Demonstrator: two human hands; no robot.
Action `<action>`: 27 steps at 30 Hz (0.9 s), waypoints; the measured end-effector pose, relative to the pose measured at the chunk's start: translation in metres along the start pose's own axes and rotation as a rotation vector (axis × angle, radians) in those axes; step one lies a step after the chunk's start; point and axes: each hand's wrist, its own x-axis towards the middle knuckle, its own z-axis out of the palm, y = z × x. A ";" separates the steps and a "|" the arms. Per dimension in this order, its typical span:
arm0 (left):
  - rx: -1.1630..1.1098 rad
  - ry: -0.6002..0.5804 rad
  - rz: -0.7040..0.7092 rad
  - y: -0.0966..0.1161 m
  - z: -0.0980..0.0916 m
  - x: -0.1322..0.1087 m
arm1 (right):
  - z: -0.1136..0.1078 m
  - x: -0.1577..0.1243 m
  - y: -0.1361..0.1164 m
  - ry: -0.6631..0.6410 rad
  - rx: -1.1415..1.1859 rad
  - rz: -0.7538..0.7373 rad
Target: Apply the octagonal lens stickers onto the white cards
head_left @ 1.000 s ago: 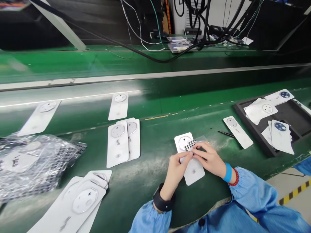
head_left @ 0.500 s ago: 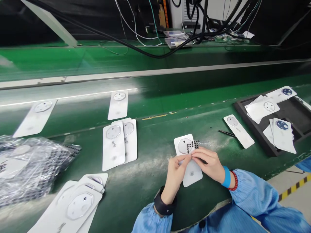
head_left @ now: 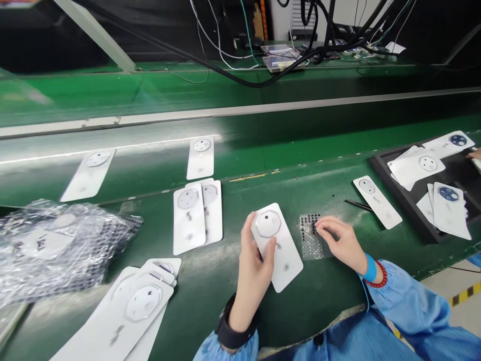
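My left hand [head_left: 255,265] grips a white phone back cover [head_left: 287,253] by its upper left part, thumb on its face and fingers along the left edge. The cover has an octagonal camera ring and small dark print, and it lies slanted over the green bench. To its right, a clear sheet of small black dots [head_left: 310,235] rests by the bench top. My right hand [head_left: 340,243] pinches that sheet near its upper right corner, thumb and index finger together. Whether a loose dot is between the fingertips is too small to see.
More white covers lie left of centre [head_left: 189,220], in a front-left stack [head_left: 124,311] and farther back [head_left: 88,175]. A plastic bag of dotted sheets [head_left: 75,245] sits left. At right are a cover [head_left: 378,200], black tweezers [head_left: 356,204] and a black tray [head_left: 409,213], with another person's hand [head_left: 475,154] beyond.
My hands have moved apart. The left has taken hold of the phone back cover and shifted it left; the dotted sheet, earlier over the cover, now lies to its right under my right hand.
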 end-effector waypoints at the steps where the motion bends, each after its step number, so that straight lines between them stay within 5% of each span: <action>1: -0.037 -0.002 -0.007 0.004 0.000 -0.006 | -0.003 0.002 -0.009 0.020 0.012 0.006; 8: -0.164 -0.116 -0.023 0.035 0.020 -0.038 | 0.003 0.016 -0.076 0.104 0.032 -0.194; 18: -0.069 -0.098 0.112 0.049 0.021 -0.048 | 0.004 0.007 -0.075 0.198 -0.074 -0.324; 22: -0.088 -0.034 0.116 0.053 0.020 -0.048 | 0.000 0.000 -0.071 0.112 -0.212 -0.446; 27: -0.097 -0.005 0.058 0.057 0.021 -0.048 | -0.005 -0.008 -0.073 0.053 -0.046 -0.313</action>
